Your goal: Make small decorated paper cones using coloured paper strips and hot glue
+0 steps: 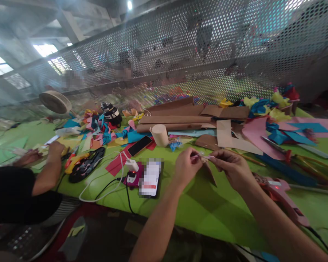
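My left hand (186,166) and my right hand (231,167) meet above the green table (207,207), both pinched on a thin whitish stick (205,156). A small brown paper triangle (210,171) hangs below the stick between the hands. A pink glue gun (282,196) lies just under my right forearm, with a red light showing.
A blurred-screen phone (151,178), a pink charger (131,178) and cables lie left of my hands. Beyond are a second phone (140,145), a paper cup (160,135), brown paper sheets (180,118) and coloured scraps. A co-worker's hands (47,151) work at the left. Perforated metal fencing (207,54) backs the table.
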The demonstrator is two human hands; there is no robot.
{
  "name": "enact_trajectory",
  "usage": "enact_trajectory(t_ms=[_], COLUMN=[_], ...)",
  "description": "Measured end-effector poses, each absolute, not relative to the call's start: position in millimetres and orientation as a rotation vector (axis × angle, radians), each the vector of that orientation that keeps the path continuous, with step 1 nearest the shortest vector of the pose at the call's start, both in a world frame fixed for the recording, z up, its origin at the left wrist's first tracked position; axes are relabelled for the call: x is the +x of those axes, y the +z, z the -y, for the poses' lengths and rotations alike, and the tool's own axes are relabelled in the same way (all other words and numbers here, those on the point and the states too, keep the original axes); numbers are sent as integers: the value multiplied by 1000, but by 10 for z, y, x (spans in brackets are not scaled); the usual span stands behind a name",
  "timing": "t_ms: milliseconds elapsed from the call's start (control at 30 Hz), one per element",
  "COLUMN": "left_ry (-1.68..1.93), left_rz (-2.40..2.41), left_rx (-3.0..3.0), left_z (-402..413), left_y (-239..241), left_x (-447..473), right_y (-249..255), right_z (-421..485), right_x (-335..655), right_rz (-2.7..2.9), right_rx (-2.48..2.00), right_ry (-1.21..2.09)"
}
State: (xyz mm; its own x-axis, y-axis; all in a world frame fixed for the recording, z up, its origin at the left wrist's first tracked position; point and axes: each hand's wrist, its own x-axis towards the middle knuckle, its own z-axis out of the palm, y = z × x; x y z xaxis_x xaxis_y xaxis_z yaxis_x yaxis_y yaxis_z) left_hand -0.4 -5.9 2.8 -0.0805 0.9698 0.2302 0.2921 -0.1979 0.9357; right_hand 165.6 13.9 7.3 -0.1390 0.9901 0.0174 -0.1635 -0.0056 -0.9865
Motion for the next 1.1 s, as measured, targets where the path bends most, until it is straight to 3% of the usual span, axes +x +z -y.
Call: enact_trajectory(t_ms=[200, 400, 500, 633, 767, 1000, 1100], left_ry=[1344, 1079, 1265, 1365, 1293, 1311, 1331], left_rz=[-1828, -2155, -2037, -1432, -1133, -1085, -1065], left_rx=[1689, 1682, 1718, 1576, 1275, 1135, 1072], left_z=[10, -30, -7, 69, 121, 79, 30], left_y=[18, 39, 97, 166, 156, 62, 0], left_x=[-198, -316, -287, -88, 135, 226, 241], right_y=[109, 117, 113, 104, 69, 30, 19], right_z=[-169, -166, -164, -169, -186, -137, -114], right_x=[1685, 1663, 1661, 1664, 1675, 1665, 1646], right_rz=[1069, 1000, 998, 1036, 1196, 1657, 1732], right_rx=[-937, -877, -849, -851, -936, -1083, -1082], right_ry=[1466, 1537, 1560, 1544, 1325, 494, 344])
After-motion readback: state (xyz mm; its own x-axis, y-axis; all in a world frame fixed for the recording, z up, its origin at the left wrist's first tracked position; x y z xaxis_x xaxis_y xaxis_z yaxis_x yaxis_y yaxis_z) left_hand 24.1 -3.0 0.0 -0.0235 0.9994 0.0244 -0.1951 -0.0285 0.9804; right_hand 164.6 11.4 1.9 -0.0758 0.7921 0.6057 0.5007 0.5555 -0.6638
